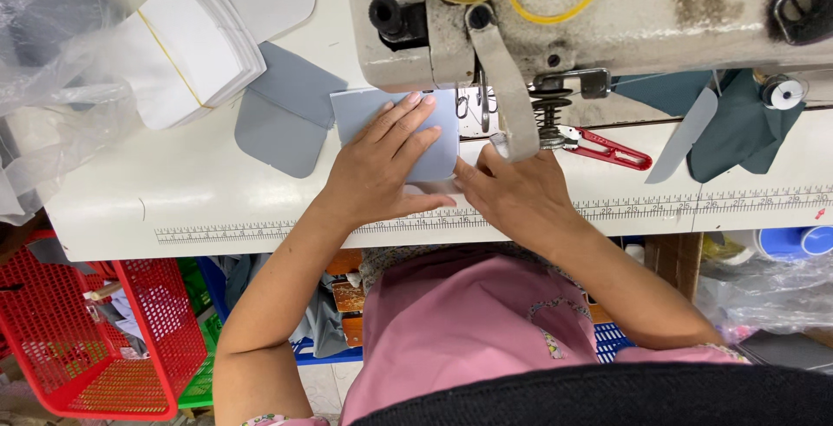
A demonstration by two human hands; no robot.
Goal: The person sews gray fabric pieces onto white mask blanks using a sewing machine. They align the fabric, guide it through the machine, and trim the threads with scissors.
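Grey-blue fabric piece point(432, 135), red thread snips point(612, 150)

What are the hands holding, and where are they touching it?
The left hand presses flat on top of a grey-blue fabric piece. The right hand touches its lower right edge by the sewing machine. Nothing is lifted.

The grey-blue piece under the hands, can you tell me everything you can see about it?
The grey-blue piece is a flat, thin panel with a rounded lower corner, looking like fabric or stiff lining. It lies on the white table beside the sewing machine. The left hand presses flat on it, fingers spread. The right hand touches its lower right edge near the needle.
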